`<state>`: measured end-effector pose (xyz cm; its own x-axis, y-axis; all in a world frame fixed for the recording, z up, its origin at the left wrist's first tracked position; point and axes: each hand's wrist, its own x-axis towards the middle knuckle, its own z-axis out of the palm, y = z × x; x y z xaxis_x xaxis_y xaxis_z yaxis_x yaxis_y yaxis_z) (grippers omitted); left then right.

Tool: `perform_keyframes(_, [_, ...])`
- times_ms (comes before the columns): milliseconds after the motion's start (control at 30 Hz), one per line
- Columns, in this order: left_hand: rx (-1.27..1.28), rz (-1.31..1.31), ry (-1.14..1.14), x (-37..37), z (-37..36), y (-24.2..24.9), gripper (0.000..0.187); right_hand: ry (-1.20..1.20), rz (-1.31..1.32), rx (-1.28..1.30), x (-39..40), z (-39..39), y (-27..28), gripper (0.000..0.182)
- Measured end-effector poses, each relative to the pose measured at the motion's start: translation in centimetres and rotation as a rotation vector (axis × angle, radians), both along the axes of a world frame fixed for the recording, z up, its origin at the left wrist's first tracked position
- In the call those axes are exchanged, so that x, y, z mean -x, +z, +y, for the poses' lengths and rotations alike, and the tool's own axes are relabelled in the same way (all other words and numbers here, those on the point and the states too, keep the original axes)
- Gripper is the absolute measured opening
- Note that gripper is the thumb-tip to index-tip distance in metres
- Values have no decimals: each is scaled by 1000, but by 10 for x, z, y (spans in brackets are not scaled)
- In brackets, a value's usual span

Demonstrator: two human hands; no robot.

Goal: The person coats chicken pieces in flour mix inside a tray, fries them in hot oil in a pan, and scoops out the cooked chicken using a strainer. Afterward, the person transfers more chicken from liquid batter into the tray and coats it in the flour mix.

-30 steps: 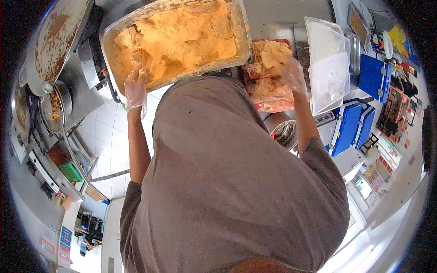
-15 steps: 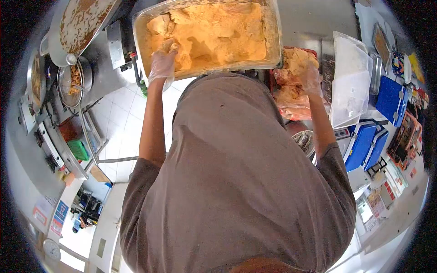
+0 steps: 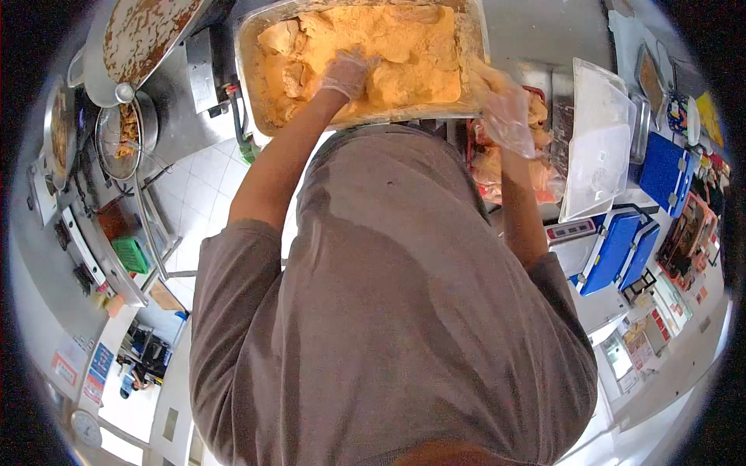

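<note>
A large clear tub (image 3: 475,31) of orange breading flour (image 3: 423,81) stands in front of me, with coated chicken pieces (image 3: 281,37) at its left side. My left hand (image 3: 344,75), in a clear plastic glove, reaches into the middle of the flour; its fingers are mostly hidden. Over the tub's right edge is my right hand (image 3: 509,116), gloved too and blurred, closed around a pale yellow piece of chicken (image 3: 489,76). Below that hand lies a red tray (image 3: 471,140) with raw chicken and a plastic bag (image 3: 497,172).
White plastic lids (image 3: 598,140) lean at the right of the tray, near blue cases (image 3: 667,175). To the left are a pan (image 3: 148,39) with brown residue and a round strainer (image 3: 124,151) holding fried bits. A metal counter (image 3: 536,35) extends behind the tub.
My left hand has moved right, from the tub's left side to the middle of the flour. My right hand has lifted from the raw chicken tray toward the tub with a piece of chicken.
</note>
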<state>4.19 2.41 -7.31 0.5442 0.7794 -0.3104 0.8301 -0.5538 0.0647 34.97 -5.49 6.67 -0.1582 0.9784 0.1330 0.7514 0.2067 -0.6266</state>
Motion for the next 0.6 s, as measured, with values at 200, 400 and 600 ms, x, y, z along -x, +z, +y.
perform_keyframes(200, [311,-403,234,14,20,-9,51,402,-125,-236,35,19,-84,32])
perform_keyframes(400, [-412,214,-577,86,28,-63,52,237,-372,482,111,27,-123,44])
perform_keyframes(600, [249,-214,42,89,0,-29,29,521,-760,398,137,49,-106,32])
